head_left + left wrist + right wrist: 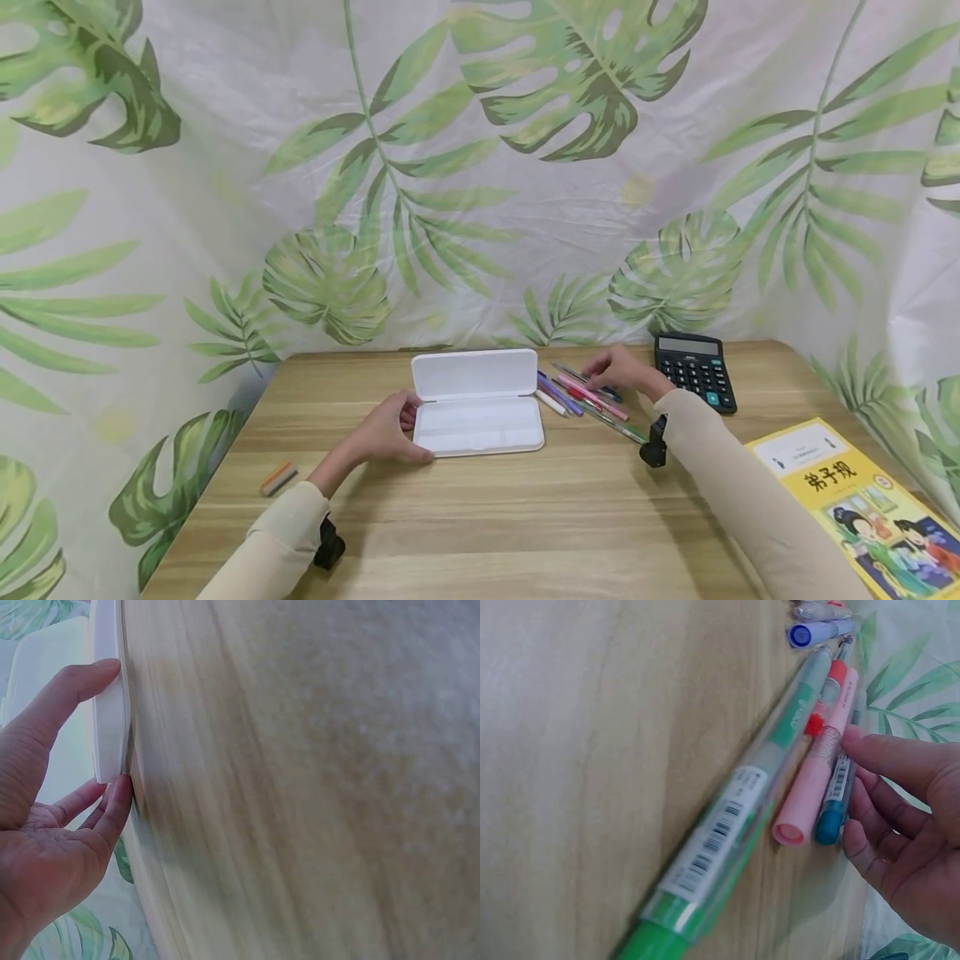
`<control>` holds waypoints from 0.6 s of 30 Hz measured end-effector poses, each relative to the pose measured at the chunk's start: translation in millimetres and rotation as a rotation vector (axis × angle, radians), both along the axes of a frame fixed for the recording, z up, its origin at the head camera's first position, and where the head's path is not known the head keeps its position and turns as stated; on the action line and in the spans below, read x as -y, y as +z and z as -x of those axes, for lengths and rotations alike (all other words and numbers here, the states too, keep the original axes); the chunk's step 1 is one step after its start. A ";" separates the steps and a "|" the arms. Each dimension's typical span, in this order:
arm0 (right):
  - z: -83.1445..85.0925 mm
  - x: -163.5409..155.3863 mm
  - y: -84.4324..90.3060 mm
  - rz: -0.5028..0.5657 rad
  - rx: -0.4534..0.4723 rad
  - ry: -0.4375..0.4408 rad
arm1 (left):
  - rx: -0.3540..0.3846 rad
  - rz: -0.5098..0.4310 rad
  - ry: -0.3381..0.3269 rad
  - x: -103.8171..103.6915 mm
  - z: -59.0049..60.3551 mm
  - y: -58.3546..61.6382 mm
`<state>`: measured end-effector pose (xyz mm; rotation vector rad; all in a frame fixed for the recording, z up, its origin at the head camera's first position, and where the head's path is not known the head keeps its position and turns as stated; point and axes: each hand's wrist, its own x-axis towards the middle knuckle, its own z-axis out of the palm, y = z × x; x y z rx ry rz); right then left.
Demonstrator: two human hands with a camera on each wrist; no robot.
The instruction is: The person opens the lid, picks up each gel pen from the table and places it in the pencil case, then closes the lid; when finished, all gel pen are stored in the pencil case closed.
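Head cam: person seated at wood table [525,517], both hands on the work. Left hand [386,433] at the left end of the open white pencil case [480,425]; thumb on the near edge, fingers curled to the far side of that end, so it grips the case. Left wrist cam confirms: thumb tip [101,671] on the case rim [111,727], other fingertips under/behind the corner, touching it. Case lid [474,373] stands open, tilted back, tray sits flat on the table. Right hand [618,372] is over the pen bunch just right of the case, fingers bent down onto the pens. Right wrist cam: fingertips [877,761] touch the pink pen [817,776] and the teal-capped pen [836,802], which lies just under the fingers; contact is clear, a closed pinch isn't, can't tell if anything is gripped. Green pen [727,832] lies alongside, just beyond the pink one on the side away from the fingers, not touched. Purple pen [558,393] and white pen [551,403] lie btw. the fingers and the case. Calculator [693,369] near, right of the right hand. Yellow book [862,508] well apart, by the right forearm. Orange eraser-like block [278,477] well left of the left hand.
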<state>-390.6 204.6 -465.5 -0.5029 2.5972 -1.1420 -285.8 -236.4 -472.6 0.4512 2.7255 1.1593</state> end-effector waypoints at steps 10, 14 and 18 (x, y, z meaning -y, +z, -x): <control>-5.0 -6.6 12.0 -0.019 0.052 0.045 | 0.005 -0.006 -0.005 -0.5 -0.3 1.5; -6.9 -9.3 12.9 -0.012 0.097 0.044 | 0.011 -0.007 -0.004 0.0 -0.3 1.1; -8.7 -12.3 14.2 -0.008 0.135 0.036 | 0.014 -0.014 -0.003 0.1 0.7 0.0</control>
